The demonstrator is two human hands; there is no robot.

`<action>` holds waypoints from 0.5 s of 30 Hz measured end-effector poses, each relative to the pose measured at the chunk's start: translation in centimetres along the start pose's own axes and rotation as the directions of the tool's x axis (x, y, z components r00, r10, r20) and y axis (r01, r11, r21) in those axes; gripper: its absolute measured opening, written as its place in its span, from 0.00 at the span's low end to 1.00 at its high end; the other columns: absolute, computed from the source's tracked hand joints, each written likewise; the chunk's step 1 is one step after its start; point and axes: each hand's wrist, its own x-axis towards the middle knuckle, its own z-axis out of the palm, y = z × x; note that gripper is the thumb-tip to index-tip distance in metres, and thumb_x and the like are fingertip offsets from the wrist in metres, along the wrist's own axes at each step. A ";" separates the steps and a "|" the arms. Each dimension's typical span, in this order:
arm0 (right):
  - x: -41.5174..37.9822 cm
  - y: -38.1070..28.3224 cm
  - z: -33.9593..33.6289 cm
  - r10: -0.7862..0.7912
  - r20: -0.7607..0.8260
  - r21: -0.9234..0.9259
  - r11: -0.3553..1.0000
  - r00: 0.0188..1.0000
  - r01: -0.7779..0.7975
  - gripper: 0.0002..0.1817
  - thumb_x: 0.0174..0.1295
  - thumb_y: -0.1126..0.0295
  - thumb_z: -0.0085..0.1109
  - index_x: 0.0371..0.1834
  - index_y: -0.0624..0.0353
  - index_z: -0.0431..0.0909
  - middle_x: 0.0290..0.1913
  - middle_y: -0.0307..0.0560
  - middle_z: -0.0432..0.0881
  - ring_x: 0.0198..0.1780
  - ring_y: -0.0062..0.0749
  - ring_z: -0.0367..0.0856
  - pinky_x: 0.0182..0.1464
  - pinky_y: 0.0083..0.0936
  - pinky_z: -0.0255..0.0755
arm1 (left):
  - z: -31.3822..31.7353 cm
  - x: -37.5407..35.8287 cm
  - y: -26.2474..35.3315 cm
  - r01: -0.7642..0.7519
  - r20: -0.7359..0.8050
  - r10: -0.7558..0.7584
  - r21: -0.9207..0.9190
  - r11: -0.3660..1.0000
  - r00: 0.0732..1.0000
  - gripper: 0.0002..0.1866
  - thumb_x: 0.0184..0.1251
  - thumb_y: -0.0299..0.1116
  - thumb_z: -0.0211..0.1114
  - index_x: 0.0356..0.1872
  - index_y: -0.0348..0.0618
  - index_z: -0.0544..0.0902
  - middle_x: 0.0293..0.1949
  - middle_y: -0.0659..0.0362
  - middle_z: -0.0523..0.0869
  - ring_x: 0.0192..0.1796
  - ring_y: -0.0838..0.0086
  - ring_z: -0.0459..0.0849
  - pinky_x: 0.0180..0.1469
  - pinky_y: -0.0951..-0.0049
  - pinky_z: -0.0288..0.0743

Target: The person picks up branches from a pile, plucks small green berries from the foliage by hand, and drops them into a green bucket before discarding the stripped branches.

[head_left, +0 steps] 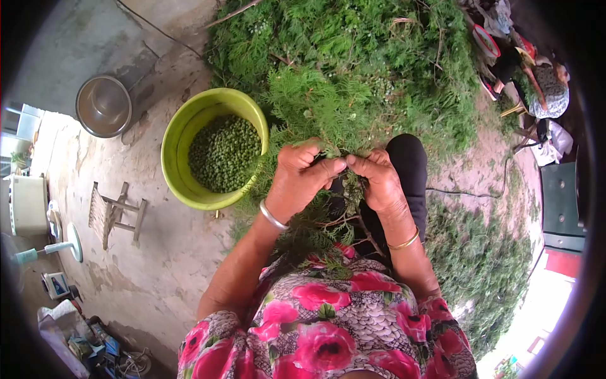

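Observation:
A leafy cypress-like branch [322, 107] lies across my lap and reaches up past my hands. My left hand [298, 169], with a silver bangle at the wrist, is closed in a pinch on it. Thumb to thumb with it, my right hand [377, 178] also pinches the greenery; a gold bangle circles that wrist. Whatever sits right between the fingertips is too small to make out. Left of my hands stands a yellow-green bucket [175, 148], partly filled with small round green cones [224, 155].
A large heap of cut green branches [379, 50] lies ahead. More loose greenery [483, 271] covers the ground at right, near a black cable [467, 192]. On the left are a metal basin [104, 106] and a small wooden stool [117, 215]. Bags [555, 142] pile at far right.

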 end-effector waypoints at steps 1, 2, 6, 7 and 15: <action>0.2 0.8 -0.5 0.003 0.033 0.018 1.000 0.999 -0.004 0.10 0.58 0.74 0.60 0.19 0.61 0.77 0.21 0.35 0.76 0.24 0.17 0.68 0.29 0.19 0.61 | -0.2 -0.1 0.2 0.113 0.076 -0.100 -0.190 0.975 0.992 0.07 0.58 0.23 0.68 0.34 0.31 0.79 0.21 0.62 0.78 0.19 0.84 0.71 0.21 0.81 0.69; 0.2 1.2 -0.8 0.005 0.065 0.034 0.999 0.998 -0.007 0.09 0.58 0.73 0.60 0.21 0.62 0.78 0.22 0.36 0.77 0.23 0.18 0.69 0.28 0.19 0.62 | -0.4 -0.3 0.3 0.116 0.076 -0.103 -0.189 0.975 0.992 0.07 0.58 0.23 0.68 0.34 0.31 0.79 0.21 0.62 0.78 0.19 0.84 0.71 0.21 0.81 0.69; 0.1 -1.6 0.6 0.129 -0.245 0.202 0.976 0.961 -0.080 0.10 0.59 0.72 0.59 0.21 0.62 0.76 0.22 0.41 0.77 0.21 0.23 0.70 0.26 0.19 0.65 | -2.1 -1.1 0.6 0.131 0.107 -0.093 -0.431 0.893 0.990 0.07 0.62 0.24 0.63 0.37 0.30 0.79 0.21 0.60 0.77 0.18 0.82 0.69 0.24 0.74 0.72; 0.6 -0.2 -1.7 0.038 -0.161 0.265 0.964 0.986 0.006 0.08 0.61 0.73 0.58 0.24 0.63 0.77 0.25 0.41 0.78 0.23 0.24 0.71 0.28 0.21 0.68 | -3.0 -1.3 0.8 0.101 0.076 -0.070 -0.581 0.808 0.995 0.07 0.64 0.25 0.61 0.38 0.30 0.79 0.21 0.60 0.76 0.18 0.81 0.69 0.25 0.72 0.73; -0.6 -1.0 0.2 -0.074 -0.155 -0.029 0.997 0.985 0.070 0.09 0.63 0.70 0.59 0.38 0.67 0.80 0.26 0.36 0.76 0.28 0.22 0.74 0.33 0.26 0.72 | -13.5 -3.4 1.4 0.079 -0.381 0.045 0.303 0.950 0.924 0.20 0.59 0.21 0.59 0.54 0.32 0.75 0.43 0.46 0.82 0.47 0.63 0.82 0.48 0.63 0.78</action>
